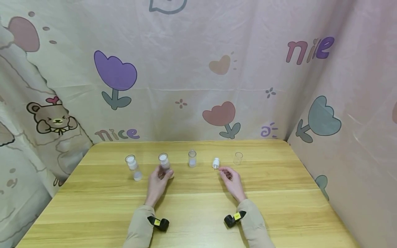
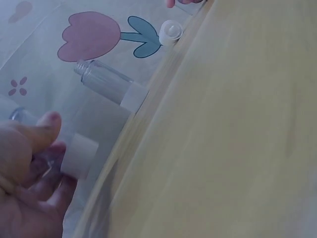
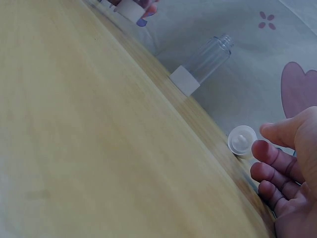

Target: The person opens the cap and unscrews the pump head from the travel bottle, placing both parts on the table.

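Observation:
My left hand (image 1: 157, 183) curls its fingers and thumb round a clear bottle (image 1: 163, 160) with a white base; in the left wrist view that base (image 2: 80, 155) shows between thumb and fingers. On the tabletop to its right stands an uncapped clear bottle (image 1: 192, 159), its threaded neck bare and its base white. A white pump top (image 1: 215, 163) sits farther right. Just beside it is my right hand (image 1: 232, 181), its fingers loosely bent and holding nothing. In the right wrist view, a small gap parts the fingertips from the pump top (image 3: 241, 141).
Another bottle (image 1: 132, 165) with a white top stands at the left of the wooden table (image 1: 192, 213). A clear cap (image 1: 238, 158) is upright at the right, behind my right hand. A printed curtain (image 1: 173, 69) hangs along the back and sides.

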The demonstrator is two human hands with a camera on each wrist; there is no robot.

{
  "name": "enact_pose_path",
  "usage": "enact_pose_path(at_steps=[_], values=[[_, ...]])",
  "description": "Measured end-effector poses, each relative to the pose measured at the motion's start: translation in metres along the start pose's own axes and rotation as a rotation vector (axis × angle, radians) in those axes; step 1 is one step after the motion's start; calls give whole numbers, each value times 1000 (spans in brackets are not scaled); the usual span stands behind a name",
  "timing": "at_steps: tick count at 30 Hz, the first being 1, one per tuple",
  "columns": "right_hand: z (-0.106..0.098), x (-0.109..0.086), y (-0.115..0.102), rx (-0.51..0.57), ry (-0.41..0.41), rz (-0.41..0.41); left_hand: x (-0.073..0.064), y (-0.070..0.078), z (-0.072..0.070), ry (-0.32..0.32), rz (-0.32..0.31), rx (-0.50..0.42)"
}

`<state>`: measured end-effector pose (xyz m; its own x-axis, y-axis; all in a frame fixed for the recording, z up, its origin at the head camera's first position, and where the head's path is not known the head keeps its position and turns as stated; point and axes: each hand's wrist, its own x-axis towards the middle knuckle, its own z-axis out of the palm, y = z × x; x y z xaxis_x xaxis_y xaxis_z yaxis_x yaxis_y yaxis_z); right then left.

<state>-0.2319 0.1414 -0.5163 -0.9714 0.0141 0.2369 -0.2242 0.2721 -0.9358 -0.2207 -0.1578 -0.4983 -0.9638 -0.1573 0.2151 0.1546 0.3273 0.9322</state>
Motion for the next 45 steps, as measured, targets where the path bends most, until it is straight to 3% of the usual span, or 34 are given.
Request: enact_pose_path(at_steps=[6,20,26,32,45], values=[[0,-1,0,3,3,31,-4,3,5,-97,49,-43],[2,0,3,-12,34,14,-12,11,16,-321,160,-116],[1,-2,1,-20,22,-2,-15,10,20,-418,171,-115],[1,-3,1,-7,21,-36,-17,11,23,-511,132,-103],[2,0,-2,-5,11,23,-18,10,25,-615,117,-120]])
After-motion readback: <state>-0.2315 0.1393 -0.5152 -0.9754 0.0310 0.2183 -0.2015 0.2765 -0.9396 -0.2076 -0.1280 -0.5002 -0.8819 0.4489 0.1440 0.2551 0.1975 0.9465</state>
